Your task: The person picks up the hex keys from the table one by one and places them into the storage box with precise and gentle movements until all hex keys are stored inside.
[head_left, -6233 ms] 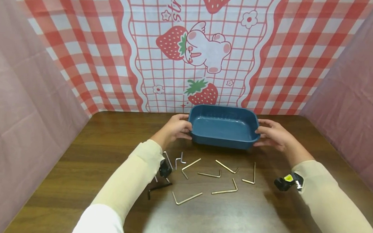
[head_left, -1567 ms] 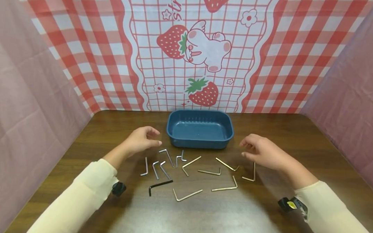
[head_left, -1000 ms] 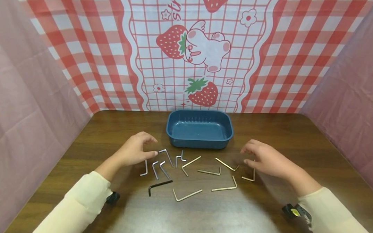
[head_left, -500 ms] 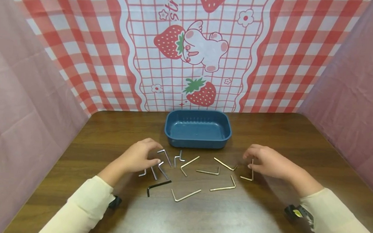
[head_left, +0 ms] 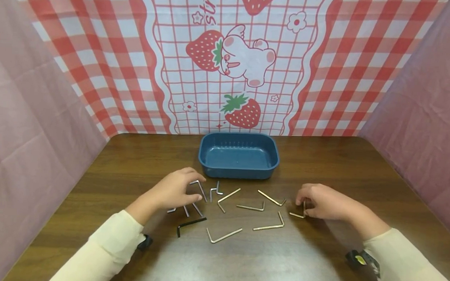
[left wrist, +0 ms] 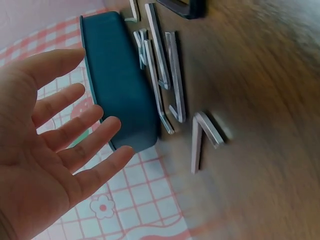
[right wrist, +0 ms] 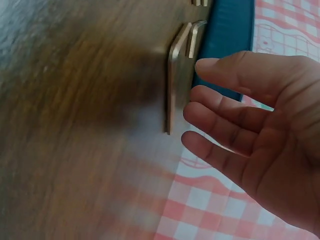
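Fingers [left wrist: 92, 142] apart above the tabletop [head_left: 280, 264]

Left hand [head_left: 171, 191], fingers spread, hangs over silver hex keys [head_left: 202, 191] toward the left edge. Right hand [head_left: 325, 202], fingers loosely bent, thumb apart, is just beside the gold hex key [head_left: 296, 215] nearest the right edge; contact cannot be told. Other gold keys [head_left: 227, 236] lie between the hands or closer to the near edge, a black hex key [head_left: 192, 223] left of them. A blue tray [head_left: 238, 173] stands by the far edge.

Both hands have let go of the blue tray [head_left: 238, 173]. The left hand [head_left: 175, 190] has moved over silver hex keys [head_left: 202, 191] to its near left; the right hand [head_left: 325, 202] has lowered beside a gold hex key [head_left: 297, 215] to its near right.
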`<state>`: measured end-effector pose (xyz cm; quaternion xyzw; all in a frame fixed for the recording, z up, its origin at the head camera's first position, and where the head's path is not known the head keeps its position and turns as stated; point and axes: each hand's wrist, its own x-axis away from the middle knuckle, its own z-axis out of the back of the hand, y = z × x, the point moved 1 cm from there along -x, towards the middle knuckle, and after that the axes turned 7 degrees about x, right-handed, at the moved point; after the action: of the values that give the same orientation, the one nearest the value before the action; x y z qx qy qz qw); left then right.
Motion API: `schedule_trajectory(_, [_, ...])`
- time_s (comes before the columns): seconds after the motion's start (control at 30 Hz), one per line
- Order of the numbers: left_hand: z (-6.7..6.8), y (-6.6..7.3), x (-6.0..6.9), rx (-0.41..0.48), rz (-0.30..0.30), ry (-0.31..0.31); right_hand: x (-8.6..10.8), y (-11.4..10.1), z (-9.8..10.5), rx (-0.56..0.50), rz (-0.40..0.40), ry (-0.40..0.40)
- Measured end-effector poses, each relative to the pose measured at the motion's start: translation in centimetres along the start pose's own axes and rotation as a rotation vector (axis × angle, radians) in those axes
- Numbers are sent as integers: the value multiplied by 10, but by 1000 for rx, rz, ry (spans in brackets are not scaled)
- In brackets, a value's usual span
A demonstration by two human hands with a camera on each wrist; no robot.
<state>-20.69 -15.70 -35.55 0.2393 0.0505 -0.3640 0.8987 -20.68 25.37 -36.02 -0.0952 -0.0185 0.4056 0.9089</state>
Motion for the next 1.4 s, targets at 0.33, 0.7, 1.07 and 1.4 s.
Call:
schedule_trajectory(0.33, [-3,-6,-15,143,39,91,-4,-4,-3,91,101,-46])
schedule_trajectory(0.7, [2,-20,-31,337,211,250,-5,-2,-7,143,184,-28])
schedule_trajectory(1.07, [5,-38,-57,563,453,330,-6,0,-11,144,219,-6])
schedule_trajectory(1.4, [3,-47,-64,713,568,367,-11,6,-11,130,206,-8])
